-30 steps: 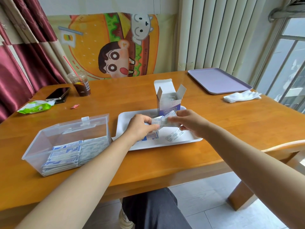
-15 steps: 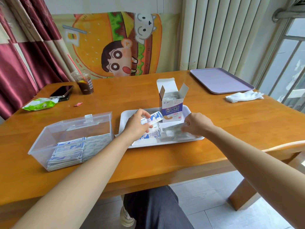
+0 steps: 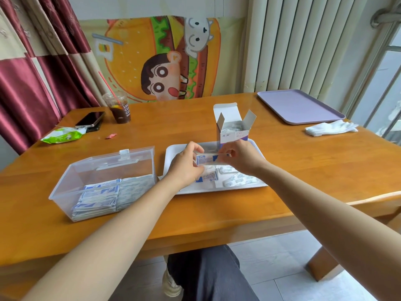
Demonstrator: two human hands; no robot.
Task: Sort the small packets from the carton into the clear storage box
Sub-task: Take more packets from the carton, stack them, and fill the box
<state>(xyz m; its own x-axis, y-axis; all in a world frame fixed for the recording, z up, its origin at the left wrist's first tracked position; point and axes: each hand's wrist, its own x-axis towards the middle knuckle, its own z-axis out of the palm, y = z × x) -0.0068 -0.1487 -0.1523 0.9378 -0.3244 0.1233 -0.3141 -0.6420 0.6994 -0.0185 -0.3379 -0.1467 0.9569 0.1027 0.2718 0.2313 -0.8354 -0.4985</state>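
Observation:
Above a white tray (image 3: 171, 151), my left hand (image 3: 186, 166) and my right hand (image 3: 242, 157) pinch the two ends of a small blue-and-white packet (image 3: 207, 159). An open white-and-purple carton (image 3: 232, 129) stands upright at the tray's far edge, with more packets showing inside. Loose packets (image 3: 237, 178) lie on the tray below my hands. To the left stands the clear storage box (image 3: 86, 172), lid raised, with stacks of packets (image 3: 97, 199) along its near side.
A lilac tray (image 3: 299, 106) and white gloves (image 3: 331, 128) lie at the far right of the wooden table (image 3: 314, 161). An iced drink cup (image 3: 118, 107), a phone (image 3: 90, 119) and a green wrapper (image 3: 63, 136) sit at the far left.
My right hand left the packets on the tray and rose to meet my left hand, and both now hold one packet between them. The view has tilted slightly.

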